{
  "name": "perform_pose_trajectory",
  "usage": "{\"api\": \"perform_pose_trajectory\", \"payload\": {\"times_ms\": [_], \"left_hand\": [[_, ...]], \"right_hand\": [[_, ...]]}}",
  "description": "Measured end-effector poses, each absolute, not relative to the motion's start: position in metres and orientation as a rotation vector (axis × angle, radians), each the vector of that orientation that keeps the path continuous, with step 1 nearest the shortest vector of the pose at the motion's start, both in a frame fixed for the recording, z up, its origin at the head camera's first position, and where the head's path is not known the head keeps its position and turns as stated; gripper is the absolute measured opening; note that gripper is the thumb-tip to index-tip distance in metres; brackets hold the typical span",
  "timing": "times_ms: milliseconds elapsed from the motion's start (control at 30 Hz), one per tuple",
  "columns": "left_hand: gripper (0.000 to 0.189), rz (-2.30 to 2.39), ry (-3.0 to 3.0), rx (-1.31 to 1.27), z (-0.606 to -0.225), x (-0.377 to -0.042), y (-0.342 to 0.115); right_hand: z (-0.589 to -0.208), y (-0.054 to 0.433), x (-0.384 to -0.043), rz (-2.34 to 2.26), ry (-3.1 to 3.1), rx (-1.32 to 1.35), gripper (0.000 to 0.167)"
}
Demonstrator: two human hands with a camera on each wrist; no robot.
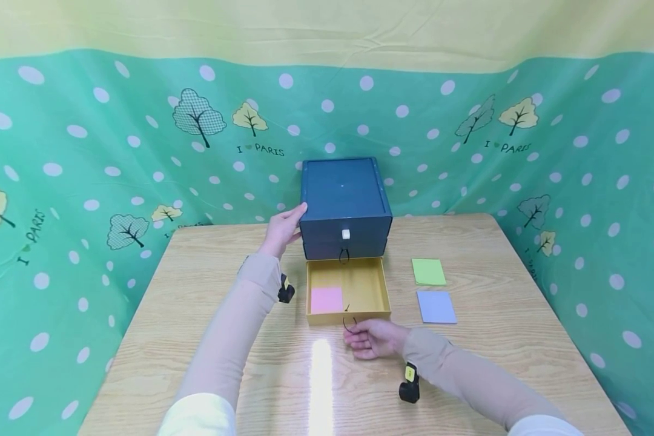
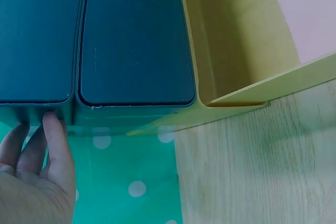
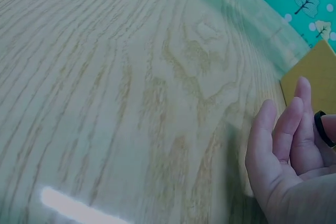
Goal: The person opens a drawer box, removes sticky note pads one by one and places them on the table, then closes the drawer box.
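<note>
A dark blue drawer box stands at the back of the table. Its lowest drawer, yellow inside, is pulled out toward me, with a pink sticky-note pad at its front left. Against the left side of the box rests my left hand, its fingertips touching the wall; the left wrist view shows the fingers fairly straight. My right hand is just before the drawer's front and pinches its black loop pull between thumb and fingers.
A green note pad and a blue one lie right of the drawer on the wooden table. The upper drawers carry a white knob and a black loop. A green dotted curtain surrounds the table's back and sides.
</note>
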State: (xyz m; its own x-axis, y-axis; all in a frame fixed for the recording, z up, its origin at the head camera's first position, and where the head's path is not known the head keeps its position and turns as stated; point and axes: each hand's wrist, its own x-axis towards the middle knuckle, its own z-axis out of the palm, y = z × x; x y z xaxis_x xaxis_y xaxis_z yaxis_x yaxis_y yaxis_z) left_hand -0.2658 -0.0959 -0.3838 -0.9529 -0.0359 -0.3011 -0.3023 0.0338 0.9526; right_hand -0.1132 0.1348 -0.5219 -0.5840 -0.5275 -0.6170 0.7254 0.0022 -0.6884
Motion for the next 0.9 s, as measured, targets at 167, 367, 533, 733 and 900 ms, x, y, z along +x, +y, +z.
{"api": "perform_pose_trajectory", "payload": {"times_ms": [167, 367, 533, 733, 900], "left_hand": [[0.054, 2.035, 2.102, -0.351, -0.3839, -0.2661, -0.0959], [0.053, 2.028, 2.111, -0.350, -0.3837, -0.2659, -0.0955], [0.052, 2.029, 2.109, -0.346, -0.3834, -0.2658, -0.0946], [0.053, 2.004, 2.125, -0.338, -0.3829, -0.2651, -0.0950], [0.053, 2.006, 2.127, -0.335, -0.3832, -0.2650, -0.0952]], "right_hand": [[-0.5210, 0.1371, -0.1100, -1.705, 1.350, 0.192, 0.031], [-0.5216, 0.1391, -0.1076, -1.693, 1.341, 0.188, 0.028], [-0.5222, 0.1410, -0.1054, -1.683, 1.344, 0.177, 0.027], [-0.5223, 0.1433, -0.1035, -1.665, 1.334, 0.147, 0.027], [-0.5221, 0.1442, -0.1025, -1.633, 1.358, 0.112, 0.028]]}}
